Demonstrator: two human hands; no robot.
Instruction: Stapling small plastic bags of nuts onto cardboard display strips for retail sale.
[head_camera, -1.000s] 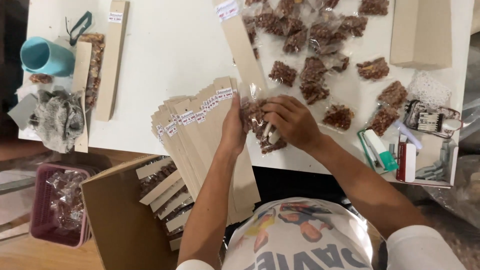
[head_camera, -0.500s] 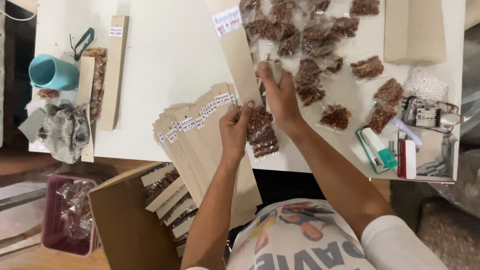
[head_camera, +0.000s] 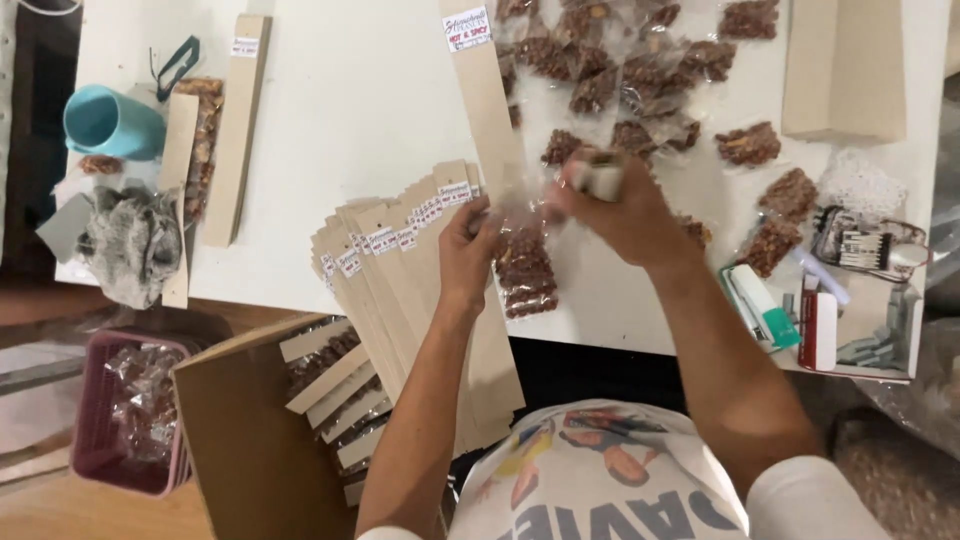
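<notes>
White table (head_camera: 330, 120): a nut packet (head_camera: 525, 270) is pinned by the left hand (head_camera: 468, 250); a blurred small tool (head_camera: 598, 178) is gripped by the right hand (head_camera: 620, 215). Fastening step, judged; alignment needed next.

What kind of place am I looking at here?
Probably a small home-style snack-packing bench: clear packets of nuts spread over a white table, a fanned stack of labelled card strips, and a cardboard box of finished strips.

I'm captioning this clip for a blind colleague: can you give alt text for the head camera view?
Seen from above, a person's left hand steadies a fanned stack of labelled cardboard strips at a white table's edge, while the right hand works on a clear bag of brown snacks. More filled bags lie beyond; an open cardboard box sits below.
</notes>
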